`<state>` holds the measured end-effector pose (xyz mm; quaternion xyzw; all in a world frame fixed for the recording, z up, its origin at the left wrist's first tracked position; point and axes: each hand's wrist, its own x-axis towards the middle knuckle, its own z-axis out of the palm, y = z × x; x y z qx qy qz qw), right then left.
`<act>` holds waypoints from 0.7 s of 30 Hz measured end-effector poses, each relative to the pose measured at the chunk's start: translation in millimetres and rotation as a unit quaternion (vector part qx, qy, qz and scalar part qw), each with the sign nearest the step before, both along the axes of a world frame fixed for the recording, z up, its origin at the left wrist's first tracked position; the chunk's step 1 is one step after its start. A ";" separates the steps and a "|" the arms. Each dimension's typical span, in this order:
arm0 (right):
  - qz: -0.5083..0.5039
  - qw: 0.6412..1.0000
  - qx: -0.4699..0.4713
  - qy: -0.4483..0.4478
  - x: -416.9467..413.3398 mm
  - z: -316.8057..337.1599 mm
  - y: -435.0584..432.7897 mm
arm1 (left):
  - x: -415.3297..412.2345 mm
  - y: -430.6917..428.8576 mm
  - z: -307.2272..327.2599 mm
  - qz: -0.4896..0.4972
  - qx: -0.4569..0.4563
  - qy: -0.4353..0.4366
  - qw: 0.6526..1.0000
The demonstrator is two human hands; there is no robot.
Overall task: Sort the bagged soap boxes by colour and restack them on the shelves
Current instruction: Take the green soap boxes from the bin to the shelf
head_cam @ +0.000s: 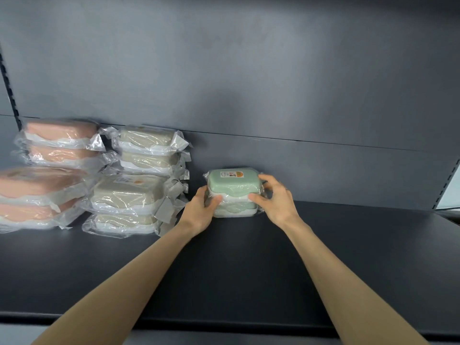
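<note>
On the far left of the dark shelf (224, 270) stood the pink boxes (59, 145), each sealed in a clear bag: two stacked near the back wall (249, 83) and two more stacked in front of them, partly cut off by the frame edge (this part was blurred). Just beside them to the right were the beige boxes (146, 150), laid out the same way, with a pair at the back and a pair in front, and their crinkled bag ends touching the pink ones.

Further right, apart from the beige stacks, the green boxes (234, 192) sat one on top of the other near the back of the shelf, the upper one bearing a small label on its lid. The left hand (201, 207) gripped the left end of this green pair, its thumb pressed on the front face. The right hand (273, 197) gripped the right end, thumb on the front and fingers curled round the far side. Both bare forearms reached in across the shelf.
</note>
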<state>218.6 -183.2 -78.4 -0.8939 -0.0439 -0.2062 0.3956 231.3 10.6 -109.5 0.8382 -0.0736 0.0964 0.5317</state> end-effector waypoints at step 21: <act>0.051 0.998 -0.038 -0.021 38.5 4.0 5.3 | 39.8 -3.0 -14.5 0.088 -0.007 -0.006 0.996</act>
